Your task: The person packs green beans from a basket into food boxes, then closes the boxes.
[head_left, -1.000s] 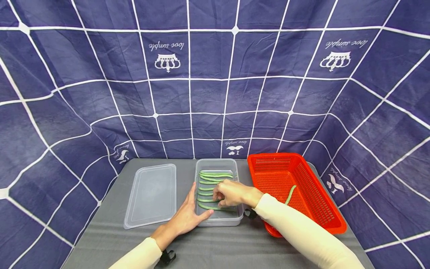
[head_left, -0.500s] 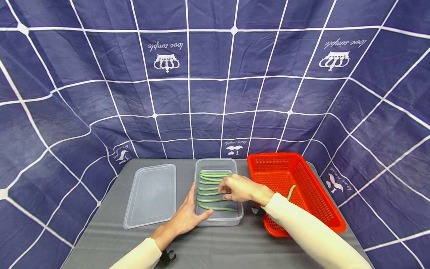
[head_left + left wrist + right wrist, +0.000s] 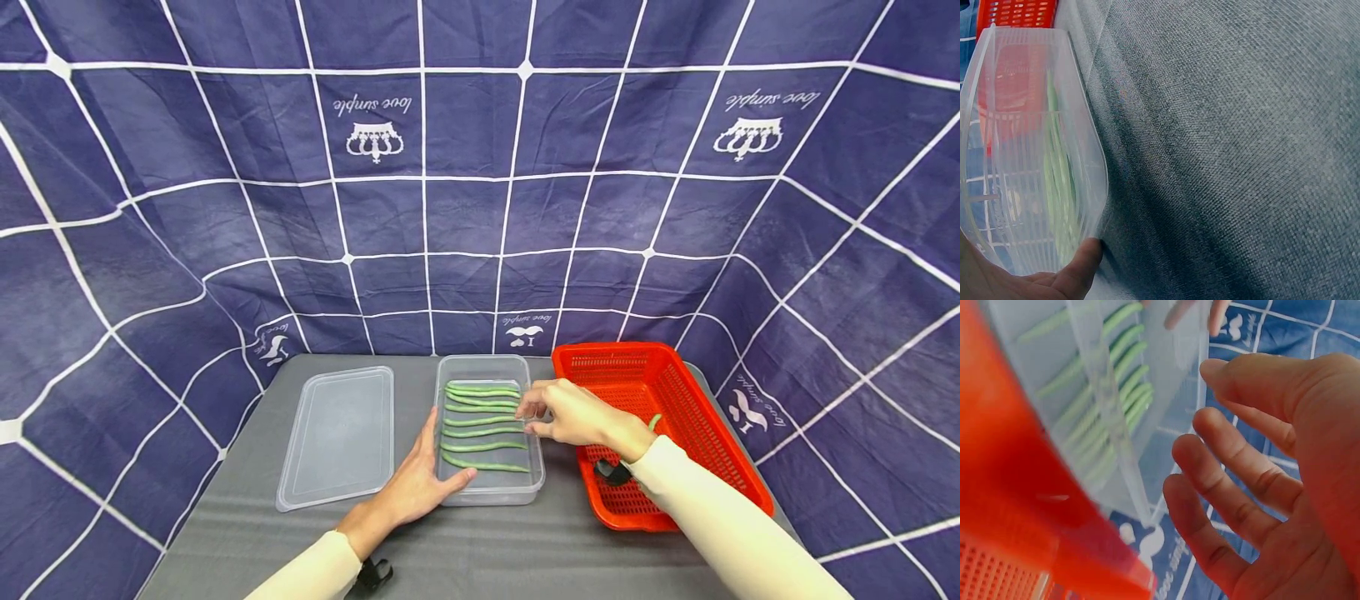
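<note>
Several green beans (image 3: pixel 483 433) lie crosswise, spaced in a row, inside a clear plastic container (image 3: pixel 491 498). My left hand (image 3: pixel 416 485) rests against the container's near left corner, fingers stretched along its left side and thumb at the rim. In the left wrist view the thumb (image 3: pixel 1082 265) touches the container's wall. My right hand (image 3: pixel 573 412) is over the container's right rim, its fingers loosely bent. The right wrist view shows nothing between those fingers (image 3: pixel 1200 459).
A red perforated basket (image 3: pixel 731 450) stands at the right, partly under my right forearm, with a green bean (image 3: pixel 655 422) in it. The clear lid (image 3: pixel 337 437) lies flat on the grey cloth (image 3: pixel 465 554) at the left. A blue checked curtain (image 3: pixel 465 217) hangs behind.
My right hand has come away from the beans, moving right to the container's right rim, and its fingers have loosened. The nearest beans are now uncovered. My left hand stays put.
</note>
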`<control>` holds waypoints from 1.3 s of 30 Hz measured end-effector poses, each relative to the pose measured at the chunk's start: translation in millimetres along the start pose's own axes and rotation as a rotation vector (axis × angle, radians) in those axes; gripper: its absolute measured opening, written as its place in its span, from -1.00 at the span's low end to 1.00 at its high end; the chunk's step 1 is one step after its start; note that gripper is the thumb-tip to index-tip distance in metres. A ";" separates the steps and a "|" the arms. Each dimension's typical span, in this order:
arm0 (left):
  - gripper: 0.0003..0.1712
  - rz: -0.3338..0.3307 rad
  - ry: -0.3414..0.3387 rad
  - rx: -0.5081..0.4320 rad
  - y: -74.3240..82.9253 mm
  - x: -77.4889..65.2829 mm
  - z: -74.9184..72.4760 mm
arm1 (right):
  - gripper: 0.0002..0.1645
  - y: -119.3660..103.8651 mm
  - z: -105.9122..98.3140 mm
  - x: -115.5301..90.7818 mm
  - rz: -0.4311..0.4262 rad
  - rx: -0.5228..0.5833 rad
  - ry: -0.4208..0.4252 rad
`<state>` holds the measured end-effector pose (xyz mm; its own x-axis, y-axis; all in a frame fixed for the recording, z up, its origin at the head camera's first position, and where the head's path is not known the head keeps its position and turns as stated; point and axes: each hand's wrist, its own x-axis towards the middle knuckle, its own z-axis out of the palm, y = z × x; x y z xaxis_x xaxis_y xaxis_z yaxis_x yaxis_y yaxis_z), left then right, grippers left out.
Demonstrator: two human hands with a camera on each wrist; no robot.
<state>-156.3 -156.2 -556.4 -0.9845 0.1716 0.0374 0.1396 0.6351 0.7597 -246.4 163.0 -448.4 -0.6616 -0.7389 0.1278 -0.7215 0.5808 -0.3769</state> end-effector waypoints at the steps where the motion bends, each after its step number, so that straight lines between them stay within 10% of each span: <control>1: 0.57 -0.001 0.000 0.001 0.2 -0.2 0.1 | -0.77 2.4 -2.1 -3.1 0.003 0.002 0.006; 22: 0.59 -0.013 -0.006 0.003 0.1 -0.9 0.1 | -0.58 80.8 -37.2 -85.4 0.099 0.016 0.064; 39: 0.57 -0.007 0.003 -0.009 -0.9 0.0 0.4 | -0.45 143.0 -32.2 -132.5 0.176 0.053 -0.071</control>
<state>-156.4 -156.5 -557.4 -0.9856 0.1655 0.0341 0.1321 0.6290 0.7661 -268.5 355.0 -489.6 -0.7590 -0.6511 -0.0088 -0.5832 0.6858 -0.4353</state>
